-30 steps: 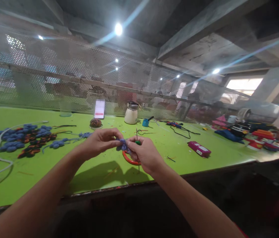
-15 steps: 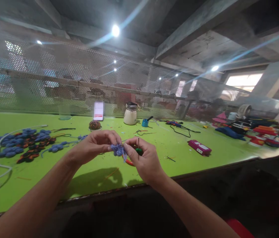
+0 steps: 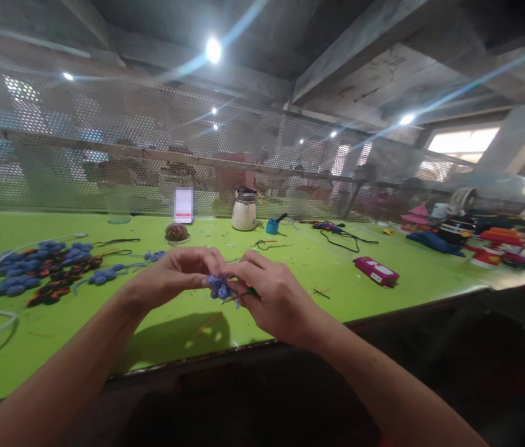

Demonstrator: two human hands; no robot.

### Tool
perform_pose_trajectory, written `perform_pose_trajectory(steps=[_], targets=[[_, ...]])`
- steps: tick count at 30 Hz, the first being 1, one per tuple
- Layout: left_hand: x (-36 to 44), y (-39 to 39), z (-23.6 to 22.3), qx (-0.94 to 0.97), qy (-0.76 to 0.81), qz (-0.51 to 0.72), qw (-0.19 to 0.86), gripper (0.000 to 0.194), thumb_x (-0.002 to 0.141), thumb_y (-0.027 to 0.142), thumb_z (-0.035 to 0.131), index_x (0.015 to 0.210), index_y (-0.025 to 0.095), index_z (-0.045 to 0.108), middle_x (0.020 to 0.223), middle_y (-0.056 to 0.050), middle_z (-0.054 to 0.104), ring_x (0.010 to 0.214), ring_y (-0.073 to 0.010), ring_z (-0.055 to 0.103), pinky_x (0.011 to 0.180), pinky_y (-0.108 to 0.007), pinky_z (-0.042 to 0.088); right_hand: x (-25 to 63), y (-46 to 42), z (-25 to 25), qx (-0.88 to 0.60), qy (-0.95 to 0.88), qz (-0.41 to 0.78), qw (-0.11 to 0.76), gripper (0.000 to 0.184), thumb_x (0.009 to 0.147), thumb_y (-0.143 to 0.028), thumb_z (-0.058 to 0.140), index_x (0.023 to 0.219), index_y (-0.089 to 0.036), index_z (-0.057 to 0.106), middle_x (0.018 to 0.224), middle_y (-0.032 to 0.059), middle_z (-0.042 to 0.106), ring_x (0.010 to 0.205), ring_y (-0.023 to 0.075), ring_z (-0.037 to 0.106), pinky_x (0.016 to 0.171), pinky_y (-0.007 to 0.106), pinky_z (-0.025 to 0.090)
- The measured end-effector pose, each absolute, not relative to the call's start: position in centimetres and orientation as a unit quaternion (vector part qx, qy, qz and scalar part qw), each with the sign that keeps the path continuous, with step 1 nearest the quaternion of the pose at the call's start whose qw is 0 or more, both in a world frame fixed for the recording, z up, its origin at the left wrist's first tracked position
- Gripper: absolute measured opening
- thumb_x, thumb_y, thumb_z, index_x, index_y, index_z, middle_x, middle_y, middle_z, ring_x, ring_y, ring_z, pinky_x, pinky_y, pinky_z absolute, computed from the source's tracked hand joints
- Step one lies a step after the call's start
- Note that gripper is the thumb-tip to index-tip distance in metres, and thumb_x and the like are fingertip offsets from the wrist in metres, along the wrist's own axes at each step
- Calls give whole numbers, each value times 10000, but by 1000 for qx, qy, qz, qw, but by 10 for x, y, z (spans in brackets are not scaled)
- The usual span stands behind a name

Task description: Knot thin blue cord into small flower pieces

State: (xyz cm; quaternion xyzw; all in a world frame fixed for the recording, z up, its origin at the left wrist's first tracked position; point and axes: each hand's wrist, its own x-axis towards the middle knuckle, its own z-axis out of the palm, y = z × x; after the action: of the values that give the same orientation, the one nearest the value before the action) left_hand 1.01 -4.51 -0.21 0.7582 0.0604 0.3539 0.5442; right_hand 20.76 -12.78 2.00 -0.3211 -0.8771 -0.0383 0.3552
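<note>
Pinching the blue crocheted piece (image 3: 219, 287) by its left side, the left hand (image 3: 185, 273) holds it above the surface (image 3: 337, 304), presumably to steady it for the right hand (image 3: 271, 295). The right fingers bend tightly around a slim tool (image 3: 251, 290) with a green part (mostly hidden by the hand), close against the piece. Blue flower shapes (image 3: 15, 285) lie leftward, probably kept out of the hands' way.
</note>
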Motion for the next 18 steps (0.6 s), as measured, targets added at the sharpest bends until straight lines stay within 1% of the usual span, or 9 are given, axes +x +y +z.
perform_pose_trajectory(steps=[3,5,7,9,11,13,15,18], targets=[[10,-45,-2,761,60,354,540,48,764,165,628,794,157,665,853,-57,605,798,-152,578,744,-303,472,208,-128,20,-334,-884,-90,315,201,864,-127,408,912,-127,603,802,67,527,698,140,459,617,268,373],[10,-45,-2,759,65,354,542,49,761,168,631,794,157,666,878,-65,610,807,-158,581,747,-309,476,206,-127,17,-332,-879,-82,332,179,846,-122,425,908,-127,593,787,63,531,709,144,463,625,272,377],[9,-46,-1,756,67,352,548,57,760,181,633,799,158,668,901,-71,610,815,-167,586,752,-324,480,203,-125,13,-336,-859,-34,385,131,815,-128,469,874,-134,585,762,48,537,702,139,472,630,268,386],[9,-46,-1,756,64,348,550,61,760,181,634,802,158,671,897,-71,608,814,-170,589,755,-333,480,199,-124,9,-362,-818,43,445,74,788,-146,506,816,-145,574,717,25,536,657,122,472,608,255,392],[9,-46,0,758,63,349,547,57,756,174,636,795,154,673,888,-72,607,809,-170,590,753,-333,480,196,-122,5,-390,-774,129,482,56,789,-186,520,783,-152,564,684,7,533,614,106,467,582,243,396],[9,-46,0,761,66,350,542,50,755,172,638,783,151,673,883,-73,607,807,-168,587,747,-329,480,196,-121,4,-394,-746,209,494,99,803,-237,523,781,-152,568,688,6,546,622,105,482,590,244,410],[9,-45,0,764,70,350,537,48,754,179,639,776,150,671,876,-70,603,807,-164,579,742,-321,480,199,-120,4,-379,-734,266,497,146,812,-283,531,822,-147,585,711,10,561,639,105,497,611,250,422],[10,-45,-1,767,78,348,533,49,753,185,639,770,148,666,869,-66,595,808,-160,569,737,-310,479,205,-121,9,-369,-728,289,500,241,821,-334,540,960,-145,594,688,-1,545,597,97,478,581,248,408]])
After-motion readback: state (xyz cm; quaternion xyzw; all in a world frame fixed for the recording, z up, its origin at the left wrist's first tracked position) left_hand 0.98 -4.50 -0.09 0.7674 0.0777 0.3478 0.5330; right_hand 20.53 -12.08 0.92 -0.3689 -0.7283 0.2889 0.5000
